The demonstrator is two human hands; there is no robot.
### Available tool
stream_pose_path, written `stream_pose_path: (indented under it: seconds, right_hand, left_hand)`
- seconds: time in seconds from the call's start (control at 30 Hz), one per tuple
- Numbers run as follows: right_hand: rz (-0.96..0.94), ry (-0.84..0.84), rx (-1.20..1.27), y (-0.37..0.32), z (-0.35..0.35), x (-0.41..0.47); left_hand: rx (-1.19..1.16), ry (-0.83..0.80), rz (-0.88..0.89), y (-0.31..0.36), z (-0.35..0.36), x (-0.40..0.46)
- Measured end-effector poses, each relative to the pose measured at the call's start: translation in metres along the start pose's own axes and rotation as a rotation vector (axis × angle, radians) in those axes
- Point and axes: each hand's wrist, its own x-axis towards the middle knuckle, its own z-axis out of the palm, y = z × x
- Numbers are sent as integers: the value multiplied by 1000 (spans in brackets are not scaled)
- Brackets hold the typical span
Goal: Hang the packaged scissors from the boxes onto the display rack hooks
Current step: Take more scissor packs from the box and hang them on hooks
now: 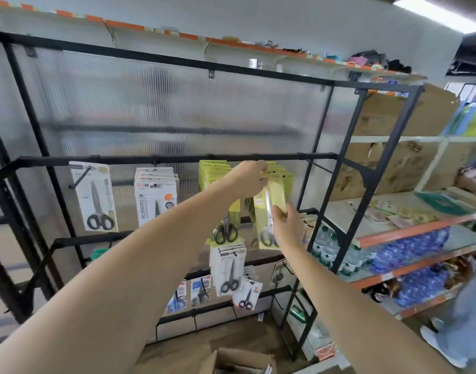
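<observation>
Scissors pack [270,211], yellow-green card with black handles at its foot, held up at 1 o'clock of frame centre, hard against the stack of like packs [281,175] under the middle rail of the black display rack [177,159]. Pinched at the top edge by the left hand [251,175], fingers curled about the card's head, probably so the hang hole can be lined up with a hook hidden behind the knuckles. Steadied lower down by the right hand [286,225], thumb and fingers clamped on the card's right side, likely to stop it swinging. Not yet clearly on the hook; cannot tell. At 9 o'clock, white packs [154,195] reading "SCISSORS" sideways; other print too blurred. At 6 o'clock, open cardboard box [242,360] on the floor, within reach for the next pick.
</observation>
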Motion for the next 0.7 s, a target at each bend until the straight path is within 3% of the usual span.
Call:
stream_pose_path:
  seconds: [0.27,0.5,0.7]
  right_hand:
    - [194,106,187,8,-11,29]
    - [239,-47,84,20,-15,47]
    - [306,-240,-140,41,-18,43]
  left_hand:
    - [74,-1,42,-2,8,12]
    - [154,-20,43,6,12,20]
    - [184,-134,26,13,21,13]
